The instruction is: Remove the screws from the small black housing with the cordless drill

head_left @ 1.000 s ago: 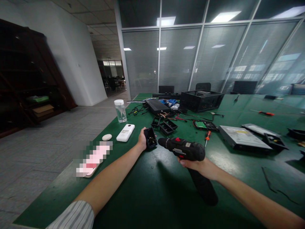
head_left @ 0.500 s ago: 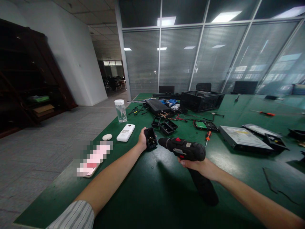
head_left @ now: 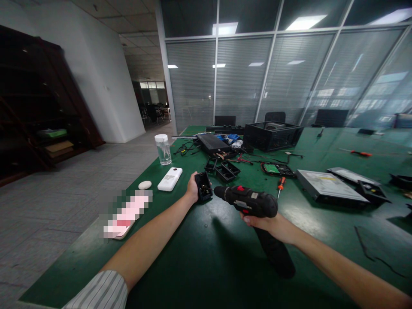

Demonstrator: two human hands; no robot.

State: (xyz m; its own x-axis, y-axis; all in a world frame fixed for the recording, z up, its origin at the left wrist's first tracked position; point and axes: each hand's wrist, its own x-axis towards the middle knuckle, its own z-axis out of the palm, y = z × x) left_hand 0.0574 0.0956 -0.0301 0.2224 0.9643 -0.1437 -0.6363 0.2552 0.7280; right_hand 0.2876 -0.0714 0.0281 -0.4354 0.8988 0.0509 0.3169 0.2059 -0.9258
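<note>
With nothing visibly changed just now, work seems paused: the fingers of the left hand (head_left: 192, 189) grip a black box (head_left: 204, 187) over the desk (head_left: 186, 262), those of the right hand (head_left: 271, 224) a drill (head_left: 249, 202) just beside it.

Head view nudged left, very slightly

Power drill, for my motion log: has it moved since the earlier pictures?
No, the power drill shows no visible shift either way against the orange screwdriver.
</note>
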